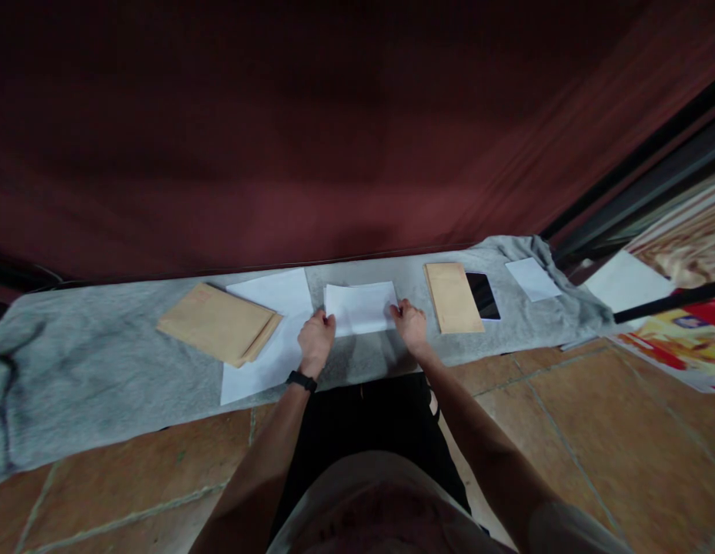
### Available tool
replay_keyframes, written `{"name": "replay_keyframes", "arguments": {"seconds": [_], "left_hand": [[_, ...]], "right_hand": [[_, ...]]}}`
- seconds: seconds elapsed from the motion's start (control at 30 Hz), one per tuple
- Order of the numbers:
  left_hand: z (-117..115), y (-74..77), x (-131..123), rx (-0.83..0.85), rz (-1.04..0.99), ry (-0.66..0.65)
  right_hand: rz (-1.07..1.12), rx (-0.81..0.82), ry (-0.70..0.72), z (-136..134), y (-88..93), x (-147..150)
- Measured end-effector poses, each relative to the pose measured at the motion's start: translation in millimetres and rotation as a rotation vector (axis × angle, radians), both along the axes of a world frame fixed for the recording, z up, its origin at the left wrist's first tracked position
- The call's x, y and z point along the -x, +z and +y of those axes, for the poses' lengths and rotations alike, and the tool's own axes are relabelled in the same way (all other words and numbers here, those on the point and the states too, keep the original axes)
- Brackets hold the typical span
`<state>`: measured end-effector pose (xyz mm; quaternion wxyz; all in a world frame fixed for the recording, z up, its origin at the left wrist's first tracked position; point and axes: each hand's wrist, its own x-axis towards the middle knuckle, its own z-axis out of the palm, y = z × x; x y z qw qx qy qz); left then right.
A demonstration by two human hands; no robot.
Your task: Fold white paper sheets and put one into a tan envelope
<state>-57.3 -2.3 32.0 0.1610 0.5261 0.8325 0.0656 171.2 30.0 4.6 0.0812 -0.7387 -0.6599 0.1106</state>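
Note:
A folded white sheet of paper [360, 308] lies in front of me, just over the grey cloth [357, 373]. My left hand [316, 337] grips its left edge, fingers closed with the thumb on top. At the right edge, my right hand [411, 323] pinches the same paper. Left of it, a stack of brown envelopes [215, 319] rests partly on larger white sheets [265, 373]. To the right of my right hand is another small pile of brown envelopes [454, 298].
A dark-screened tablet or phone [484, 296] sits partly under the right envelopes. Farther right lies a small white paper [533, 278]. A dark red curtain [334, 154] rises behind the cloth-covered ledge. Black bars [669, 302] and a printed poster [689, 338] stand at the right; tiles [565, 408] cover the floor.

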Motion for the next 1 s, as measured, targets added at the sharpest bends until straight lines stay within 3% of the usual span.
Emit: {"name": "replay_keyframes", "arguments": {"seconds": [0.37, 0.53, 0.7, 1.0], "left_hand": [[3.9, 3.1, -3.0, 0.021, 0.020, 0.013], [3.9, 5.7, -3.2, 0.036, 0.022, 0.004], [3.3, 6.6, -4.8, 0.033, 0.041, -0.009], [-2.4, -3.3, -8.6, -0.053, 0.063, 0.023]], "right_hand": [[-0.013, -0.204, 0.011, -1.1, -10.8, 3.8], [0.033, -0.305, 0.199, -4.2, -11.1, 16.6], [0.105, -0.291, 0.423, -17.1, -22.5, 45.2], [0.028, -0.249, 0.400, -27.1, -32.7, 57.2]]}}
